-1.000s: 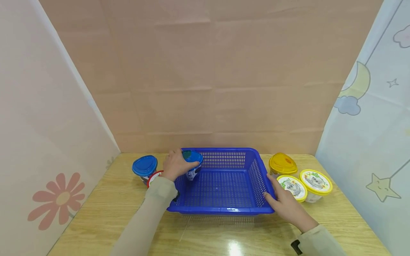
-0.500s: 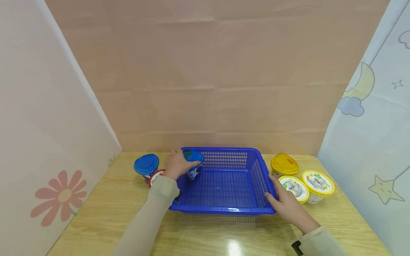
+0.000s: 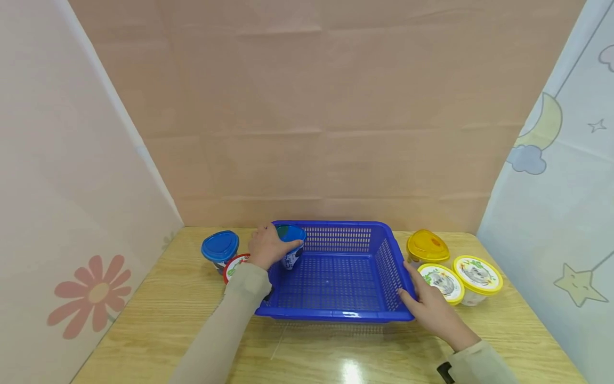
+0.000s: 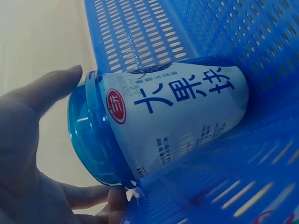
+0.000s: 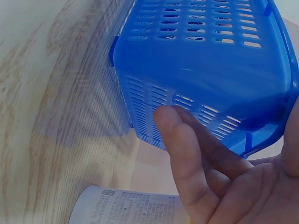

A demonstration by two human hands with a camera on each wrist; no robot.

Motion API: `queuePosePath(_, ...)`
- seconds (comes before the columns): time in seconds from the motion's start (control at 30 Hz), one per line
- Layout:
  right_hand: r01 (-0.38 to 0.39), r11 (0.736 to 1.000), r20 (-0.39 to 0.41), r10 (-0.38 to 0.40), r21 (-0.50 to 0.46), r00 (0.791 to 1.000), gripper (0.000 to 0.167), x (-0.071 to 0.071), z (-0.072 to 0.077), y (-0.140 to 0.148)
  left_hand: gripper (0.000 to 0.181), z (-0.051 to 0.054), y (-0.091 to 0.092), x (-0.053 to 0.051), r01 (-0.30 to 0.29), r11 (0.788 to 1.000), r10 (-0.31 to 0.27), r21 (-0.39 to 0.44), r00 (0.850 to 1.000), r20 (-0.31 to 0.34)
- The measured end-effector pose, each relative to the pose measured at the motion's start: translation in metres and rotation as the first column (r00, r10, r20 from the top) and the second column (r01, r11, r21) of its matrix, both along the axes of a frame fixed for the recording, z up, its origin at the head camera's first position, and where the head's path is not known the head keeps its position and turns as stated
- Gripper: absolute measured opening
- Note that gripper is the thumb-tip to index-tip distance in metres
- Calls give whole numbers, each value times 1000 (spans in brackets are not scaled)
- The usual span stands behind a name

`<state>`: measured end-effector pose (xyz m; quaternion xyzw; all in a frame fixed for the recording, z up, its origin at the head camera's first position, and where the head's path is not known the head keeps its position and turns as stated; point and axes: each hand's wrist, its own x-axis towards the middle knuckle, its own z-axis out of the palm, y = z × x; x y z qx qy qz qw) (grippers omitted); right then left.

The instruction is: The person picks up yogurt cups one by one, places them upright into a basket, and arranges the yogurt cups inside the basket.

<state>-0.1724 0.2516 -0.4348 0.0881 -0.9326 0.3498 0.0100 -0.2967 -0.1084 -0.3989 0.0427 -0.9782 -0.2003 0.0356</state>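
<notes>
A blue-lidded cup (image 3: 291, 250) with a white printed body is in the back left corner of the blue basket (image 3: 336, 316). My left hand (image 3: 268, 247) grips its lid, thumb on one side and fingers on the other. In the left wrist view the cup (image 4: 182, 107) has its base against the basket's mesh. My right hand (image 3: 431, 309) holds the basket's right rim, thumb over the edge. The right wrist view has the fingers (image 5: 187, 158) of this hand against the basket's outer wall (image 5: 196, 70).
Left of the basket stand another blue-lidded cup (image 3: 220, 246) and a red-rimmed tub (image 3: 236, 265), partly behind my left wrist. On the right are a yellow-lidded cup (image 3: 427, 246) and two yellow-rimmed tubs (image 3: 442, 282), (image 3: 477, 274). Fabric walls surround the wooden table (image 3: 158, 320).
The head view has shifted slightly, so everything appears a little further right. Both hands keep their holds, and the cup stays in the same corner of the basket.
</notes>
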Motion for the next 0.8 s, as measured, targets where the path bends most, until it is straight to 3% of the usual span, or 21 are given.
queuePosePath(0.4,10,1000,22,-9,-22,1000,71,0,-1,-1,91,3,-2,2,26,999,-26,43,1000,-4)
queuePosePath(0.8,6,1000,28,-6,-13,1000,72,-1,-1,1,92,2,-2,3,18,997,-18,68,1000,4)
